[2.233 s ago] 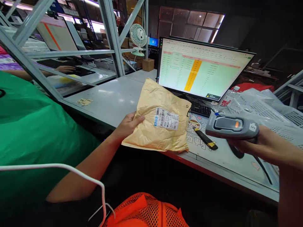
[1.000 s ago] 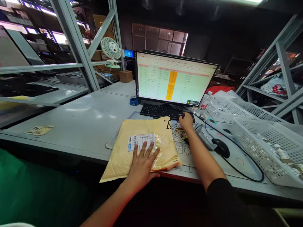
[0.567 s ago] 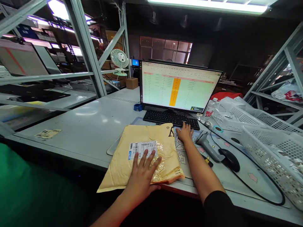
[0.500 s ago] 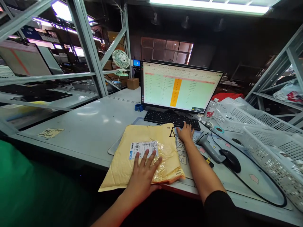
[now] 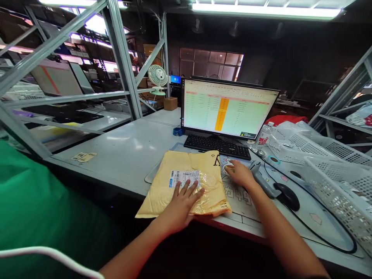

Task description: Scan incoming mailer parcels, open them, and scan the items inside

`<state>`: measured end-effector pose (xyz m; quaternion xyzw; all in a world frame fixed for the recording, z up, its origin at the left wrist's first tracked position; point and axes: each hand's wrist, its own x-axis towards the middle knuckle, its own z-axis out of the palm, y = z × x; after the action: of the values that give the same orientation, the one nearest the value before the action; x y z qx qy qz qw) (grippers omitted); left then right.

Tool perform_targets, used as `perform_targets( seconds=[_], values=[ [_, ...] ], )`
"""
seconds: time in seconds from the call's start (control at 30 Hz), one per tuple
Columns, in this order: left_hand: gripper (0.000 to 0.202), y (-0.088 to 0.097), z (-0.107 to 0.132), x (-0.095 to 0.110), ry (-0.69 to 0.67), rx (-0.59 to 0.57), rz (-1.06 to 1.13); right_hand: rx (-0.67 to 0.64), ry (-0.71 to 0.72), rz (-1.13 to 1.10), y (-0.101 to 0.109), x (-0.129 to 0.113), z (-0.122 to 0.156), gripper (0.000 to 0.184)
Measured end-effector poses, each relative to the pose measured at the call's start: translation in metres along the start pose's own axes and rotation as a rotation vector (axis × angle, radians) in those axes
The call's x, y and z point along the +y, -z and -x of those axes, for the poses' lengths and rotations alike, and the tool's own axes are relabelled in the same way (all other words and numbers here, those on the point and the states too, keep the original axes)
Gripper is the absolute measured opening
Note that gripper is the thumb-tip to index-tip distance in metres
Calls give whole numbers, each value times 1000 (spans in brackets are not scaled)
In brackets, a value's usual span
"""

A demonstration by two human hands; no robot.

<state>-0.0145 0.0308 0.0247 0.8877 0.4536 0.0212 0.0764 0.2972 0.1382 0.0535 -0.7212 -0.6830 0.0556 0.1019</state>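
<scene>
A yellow padded envelope [image 5: 186,170] with a white barcode label [image 5: 184,178] lies flat at the front edge of the grey desk [image 5: 128,145]. My left hand [image 5: 181,201] rests palm down on it, fingers spread, fingertips at the label. My right hand [image 5: 240,173] lies on the printed desk mat [image 5: 241,195] just right of the envelope, fingers loosely bent, holding nothing. A grey barcode scanner [image 5: 260,180] lies beside that hand, with a black mouse [image 5: 287,191] farther right. A black keyboard [image 5: 217,146] sits beyond the envelope.
A lit monitor [image 5: 228,109] showing a spreadsheet stands behind the keyboard. White perforated baskets [image 5: 334,170] fill the right of the desk. Grey steel rack posts [image 5: 122,58] rise on the left. A small fan [image 5: 157,77] stands far back. Green cloth [image 5: 35,205] fills the lower left.
The envelope, held up in my left hand, now lies on the desk under it. My right hand put the scanner down, reached to the keyboard, then drew back onto the mat.
</scene>
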Motion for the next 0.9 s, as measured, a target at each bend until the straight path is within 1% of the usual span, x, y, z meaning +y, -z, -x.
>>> perform_targets(
  seconds=[0.1,0.13,0.2,0.3,0.4,0.47,0.57,0.63,0.73,0.8,0.87,0.9],
  values=[
    [90,-8,2,-6,-35,90,17,3,-50,120,-10,22,60,56],
    [88,-10,2,-8,-45,123,15,17,-63,160,-14,29,75,56],
    [82,-15,2,-12,-71,183,16,55,-73,194,-23,42,93,56],
    [73,-21,4,-15,-122,266,31,128,-86,171,-32,51,98,54],
    [69,-27,10,-16,-172,342,26,179,-93,152,-37,52,93,52],
    [67,-30,17,-15,-173,393,7,216,-90,128,-39,52,92,52],
    [65,-33,29,-20,-119,455,-36,302,-95,11,-42,57,94,57],
    [63,-34,38,-28,-89,488,-62,388,-87,-94,-43,63,96,61],
    [58,-37,46,-42,-126,560,-67,511,-34,-238,-41,68,101,65],
    [41,-37,49,-49,-203,632,-49,519,20,-340,-35,63,109,66],
    [21,-32,50,-50,-284,727,-27,460,83,-437,-25,51,122,66],
    [16,-25,50,-50,-314,781,-21,425,122,-477,-18,43,131,65]
  ],
)
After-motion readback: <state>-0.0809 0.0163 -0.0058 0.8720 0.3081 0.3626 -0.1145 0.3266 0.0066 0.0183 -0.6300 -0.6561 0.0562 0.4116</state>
